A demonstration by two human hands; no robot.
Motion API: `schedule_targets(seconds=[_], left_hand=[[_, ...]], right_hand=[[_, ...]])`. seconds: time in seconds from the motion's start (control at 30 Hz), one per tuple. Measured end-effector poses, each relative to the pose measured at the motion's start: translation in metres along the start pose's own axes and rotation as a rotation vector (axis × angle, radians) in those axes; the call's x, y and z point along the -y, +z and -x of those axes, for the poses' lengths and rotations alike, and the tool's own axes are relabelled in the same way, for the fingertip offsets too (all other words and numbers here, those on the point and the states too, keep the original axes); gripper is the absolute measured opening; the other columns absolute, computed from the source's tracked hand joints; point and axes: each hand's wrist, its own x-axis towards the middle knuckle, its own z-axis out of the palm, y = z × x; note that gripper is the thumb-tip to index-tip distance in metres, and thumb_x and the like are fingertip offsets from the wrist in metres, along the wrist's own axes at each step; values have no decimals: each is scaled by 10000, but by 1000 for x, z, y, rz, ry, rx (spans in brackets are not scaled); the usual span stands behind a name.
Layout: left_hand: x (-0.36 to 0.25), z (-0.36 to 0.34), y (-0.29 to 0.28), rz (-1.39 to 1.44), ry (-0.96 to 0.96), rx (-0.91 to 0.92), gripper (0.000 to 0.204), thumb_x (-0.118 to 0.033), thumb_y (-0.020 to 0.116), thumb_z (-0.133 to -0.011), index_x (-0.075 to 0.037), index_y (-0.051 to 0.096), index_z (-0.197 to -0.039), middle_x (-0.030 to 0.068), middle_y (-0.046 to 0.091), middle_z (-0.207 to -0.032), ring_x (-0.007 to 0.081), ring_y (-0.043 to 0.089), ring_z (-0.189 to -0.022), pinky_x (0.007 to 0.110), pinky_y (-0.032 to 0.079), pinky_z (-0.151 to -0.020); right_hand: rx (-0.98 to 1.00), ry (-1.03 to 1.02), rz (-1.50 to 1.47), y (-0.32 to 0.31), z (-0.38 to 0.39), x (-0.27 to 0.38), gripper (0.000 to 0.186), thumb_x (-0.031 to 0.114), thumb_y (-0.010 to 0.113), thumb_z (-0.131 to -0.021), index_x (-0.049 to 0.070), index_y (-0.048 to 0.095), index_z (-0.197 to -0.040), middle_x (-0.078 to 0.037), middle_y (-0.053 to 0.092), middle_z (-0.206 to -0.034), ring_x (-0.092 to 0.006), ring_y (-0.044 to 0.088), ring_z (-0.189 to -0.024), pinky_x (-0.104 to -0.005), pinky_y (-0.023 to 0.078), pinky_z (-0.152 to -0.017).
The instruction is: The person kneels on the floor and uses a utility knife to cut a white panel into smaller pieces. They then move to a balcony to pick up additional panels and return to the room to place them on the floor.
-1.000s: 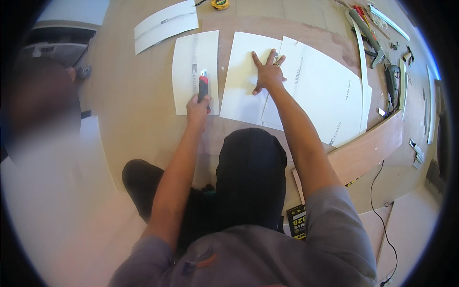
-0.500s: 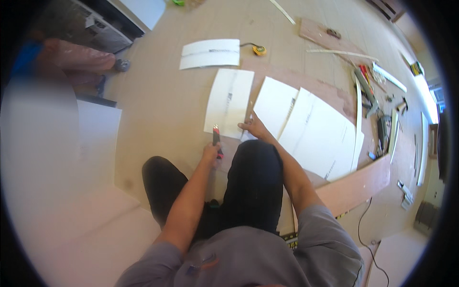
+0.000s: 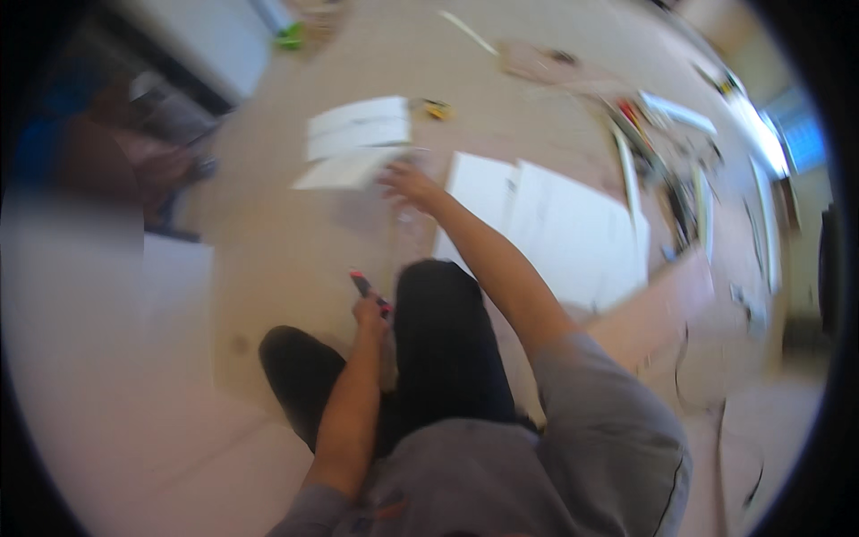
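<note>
White near panel [image 3: 335, 170] is beside far panel [image 3: 356, 127]; right hand [image 3: 412, 186] at its right end, fingers blurred, pinch unclear. Left hand [image 3: 369, 313] has fingers wrapped round knife [image 3: 360, 283]: best keep it clear, panel flat.

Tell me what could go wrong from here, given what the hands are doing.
The left hand holds a red-and-black cutter near the bent right knee; if its blade is out, which blur hides, it might nick the trousers. The tilted white piece at the right hand could slip or scrape the white sheet just beyond it.
</note>
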Motion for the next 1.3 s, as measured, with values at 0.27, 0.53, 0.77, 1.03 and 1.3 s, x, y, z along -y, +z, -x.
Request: schedule_targets(seconds=[0.27, 0.53, 0.77, 1.03, 1.3], left_hand=[[35, -58, -46, -423, 523, 520, 405, -351, 629, -990, 44, 661, -1072, 181, 717, -980, 292, 698, -826, 429, 538, -749], [11, -100, 46, -881, 1036, 218, 433, -396, 673, -943, 25, 667, -1045, 202, 709, -977, 340, 696, -868, 442, 528, -768], [-14, -2, 140, -710, 606, 418, 415, -371, 680, -955, 35, 650, -1038, 160, 662, -878, 282, 646, -811, 397, 500, -736], [-43, 46, 182, -524, 203, 1056, 378, -329, 691, -992, 0, 680, -1179, -4, 633, -938, 118, 584, -852, 290, 454, -808], [-35, 39, 226, -649, 97, 1211, 315, -283, 737, -941, -6, 705, -1087, 47, 678, -877, 139, 618, -779, 322, 484, -707]], right_hand=[[-490, 236, 608, 7, 178, -71, 514, 410, 740, -880, 14, 703, -1205, -216, 690, -1241, -368, 640, -1190, -466, 496, -1022], [-1001, 663, 911, -54, 384, -65, 698, 365, 741, -899, 22, 500, -1458, -254, 414, -1557, -427, 442, -1404, -511, 357, -1173], [-932, 835, 954, -71, 430, -60, 839, 497, 694, -915, 61, 388, -1562, -267, 240, -1654, -491, 283, -1490, -553, 339, -1183], [-862, 793, 983, -44, 360, -62, 825, 590, 586, -955, 71, 391, -1565, -271, 204, -1667, -520, 227, -1505, -597, 323, -1173], [-892, 393, 826, -6, 395, -67, 621, 446, 592, -1002, 34, 521, -1461, -306, 477, -1497, -482, 409, -1424, -543, 392, -1133]])
